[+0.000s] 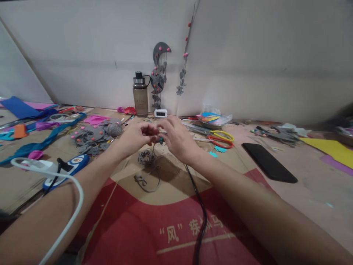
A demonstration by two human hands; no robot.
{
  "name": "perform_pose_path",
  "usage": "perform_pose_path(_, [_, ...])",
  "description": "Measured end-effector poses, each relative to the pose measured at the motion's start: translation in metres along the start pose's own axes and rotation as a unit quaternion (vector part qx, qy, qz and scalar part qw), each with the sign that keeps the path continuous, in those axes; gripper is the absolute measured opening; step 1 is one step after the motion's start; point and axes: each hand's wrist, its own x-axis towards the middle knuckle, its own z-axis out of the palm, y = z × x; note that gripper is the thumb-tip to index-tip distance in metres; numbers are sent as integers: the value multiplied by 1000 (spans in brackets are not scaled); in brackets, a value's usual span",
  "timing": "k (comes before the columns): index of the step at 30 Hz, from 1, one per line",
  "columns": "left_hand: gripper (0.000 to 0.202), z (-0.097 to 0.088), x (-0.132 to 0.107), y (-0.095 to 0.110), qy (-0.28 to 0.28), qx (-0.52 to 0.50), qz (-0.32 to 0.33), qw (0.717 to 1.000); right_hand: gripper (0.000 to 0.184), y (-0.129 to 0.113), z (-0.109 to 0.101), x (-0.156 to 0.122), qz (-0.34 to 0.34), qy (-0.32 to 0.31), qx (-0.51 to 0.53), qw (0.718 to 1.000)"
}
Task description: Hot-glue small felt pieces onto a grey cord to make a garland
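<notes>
My left hand (135,137) and my right hand (178,140) meet over the cardboard, fingertips almost touching. A small dark teal piece (160,140) sits at the fingertips of my right hand, which is closed in a pinch; its kind is too small to tell. The fingers of my left hand are bent together, and what they hold, if anything, is hidden. Just below lies a loose bundle of grey cord (146,157), with a looped tail (150,190) nearer to me. A thin strand seems to rise from the bundle towards my fingers.
Left are grey felt pieces (89,136), a grey yarn ball (114,129) and a blue-white device (73,167). Behind stand a bottle (141,99) and small clock (160,113). Right are scissors (220,141) and a black phone (268,162). A black cable (200,206) crosses the red-printed cardboard (132,228).
</notes>
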Motion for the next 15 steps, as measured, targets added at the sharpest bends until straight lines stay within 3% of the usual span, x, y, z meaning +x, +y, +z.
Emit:
perform_pose_path(3, [29, -1, 1, -3, 31, -59, -40, 997, 23, -1, 6, -3, 109, 104, 127, 980])
perform_pose_path(5, [35, -1, 1, -5, 58, -93, -65, 992, 22, -2, 14, -7, 176, 133, 206, 953])
perform_pose_path(12, [27, 4, 2, -7, 118, -186, -91, 971, 53, -15, 46, -13, 292, 53, 471, 831])
perform_pose_path(15, [29, 6, 2, -7, 129, -207, -97, 965, 45, -16, 49, -13, 313, 53, 487, 814])
